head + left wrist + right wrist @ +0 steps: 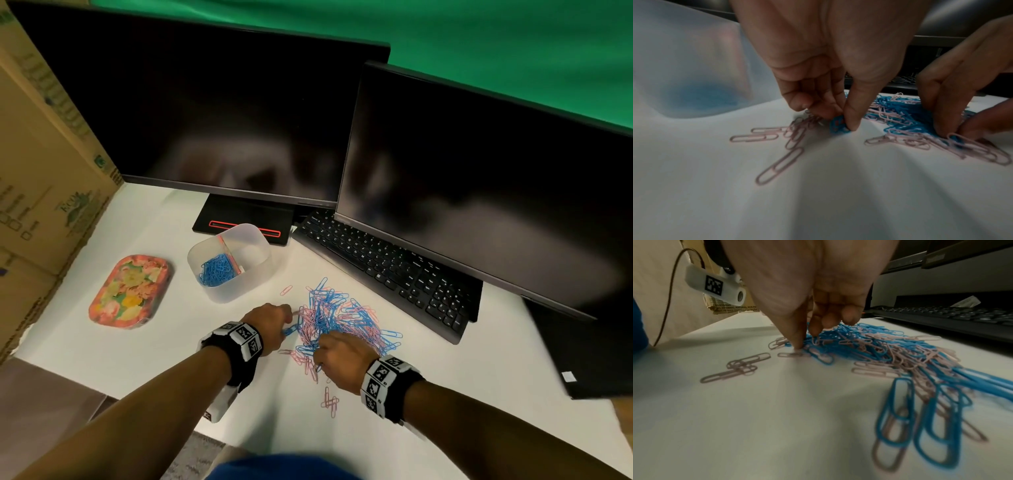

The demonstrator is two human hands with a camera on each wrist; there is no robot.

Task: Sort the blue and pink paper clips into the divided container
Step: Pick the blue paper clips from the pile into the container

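Observation:
A frosted divided container (255,270) stands on the white table, and its left compartment holds blue clips (217,270); the right one looks empty. A mixed pile of blue and pink paper clips (339,315) lies in front of it. My left hand (289,325) is at the pile's left edge, thumb and fingers pinching a small bunch of blue clips (838,127) against the table. My right hand (320,356) is at the pile's near edge, its thumb and curled fingers (815,331) pinching into the clips (818,344). Loose pink clips (329,402) lie nearby.
A floral tray (132,291) sits left of the container. A black keyboard (383,270) and two dark monitors (212,113) stand behind and to the right. A cardboard box (41,192) walls the left side. A black box (582,353) lies at the right.

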